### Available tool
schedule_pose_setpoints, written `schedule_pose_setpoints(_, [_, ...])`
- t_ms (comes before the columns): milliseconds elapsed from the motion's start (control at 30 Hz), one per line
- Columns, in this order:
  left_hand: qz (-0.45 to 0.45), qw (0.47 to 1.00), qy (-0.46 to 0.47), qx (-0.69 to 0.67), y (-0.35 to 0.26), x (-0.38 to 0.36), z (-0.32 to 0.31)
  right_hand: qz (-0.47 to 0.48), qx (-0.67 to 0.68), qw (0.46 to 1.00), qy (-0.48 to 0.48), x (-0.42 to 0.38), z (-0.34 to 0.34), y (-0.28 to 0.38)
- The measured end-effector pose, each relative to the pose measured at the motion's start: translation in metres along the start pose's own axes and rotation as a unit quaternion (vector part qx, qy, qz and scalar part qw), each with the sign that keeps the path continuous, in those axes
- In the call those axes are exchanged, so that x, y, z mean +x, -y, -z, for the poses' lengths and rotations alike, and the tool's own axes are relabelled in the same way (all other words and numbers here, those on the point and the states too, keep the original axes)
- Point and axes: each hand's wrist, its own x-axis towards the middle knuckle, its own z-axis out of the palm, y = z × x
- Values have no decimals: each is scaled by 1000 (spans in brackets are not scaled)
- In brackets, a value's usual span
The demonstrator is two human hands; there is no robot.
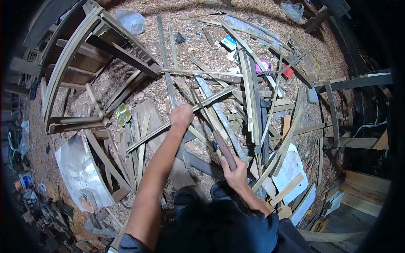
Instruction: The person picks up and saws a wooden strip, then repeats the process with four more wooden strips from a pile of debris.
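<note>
My left hand [181, 116] is closed around a long, thin wooden strip [147, 138], which runs slantwise from lower left to upper right. In my right hand [237, 173] is a machete [224, 148] with a long brown wooden handle, gripped near its lower end. Its narrow dark blade points up and to the left, crossing the strip just right of my left hand. Beneath both hands, loose boards and strips [219, 118] lie over one another on the ground.
A curved wooden frame [63, 67] stands at the left, above a pale metal-like sheet [80, 170]. Upright slats [249, 97] and a white panel [291, 170] are to the right. Wood shavings [139, 46] cover the floor. Plastic bags [130, 22] lie at the back.
</note>
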Motion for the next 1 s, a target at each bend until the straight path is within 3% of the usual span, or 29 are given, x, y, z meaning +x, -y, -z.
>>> schedule_pose_setpoints(133, [26,1000,-12,1,1,-1,-6,-31,-55,998,28,-9,5,2])
schedule_pose_setpoints(200, [24,1000,-19,4,-1,-3,-10,7,-53,998,-19,14,-5,13])
schedule_pose_setpoints(233, [18,1000,-22,3,-1,-5,-8,-26,-56,998,7,29,-7,17])
schedule_pose_setpoints(333, [14,999,-29,-4,0,-2,-4,-7,-76,997,25,48,-11,15])
schedule_pose_setpoints(400, [11,999,-34,3,0,-3,-6,-30,-68,997,35,42,-5,13])
schedule_pose_setpoints(467, [19,999,-42,-1,-1,0,-6,-3,-5,1000,-19,31,-7,7])
schedule_pose_setpoints(633, [26,998,-48,10,-3,-3,-8,-23,-37,999,-8,40,-19,-4])
schedule_pose_setpoints(1000, [24,998,-63,-4,-3,-5,-11,26,-38,999,-16,65,-42,-5])
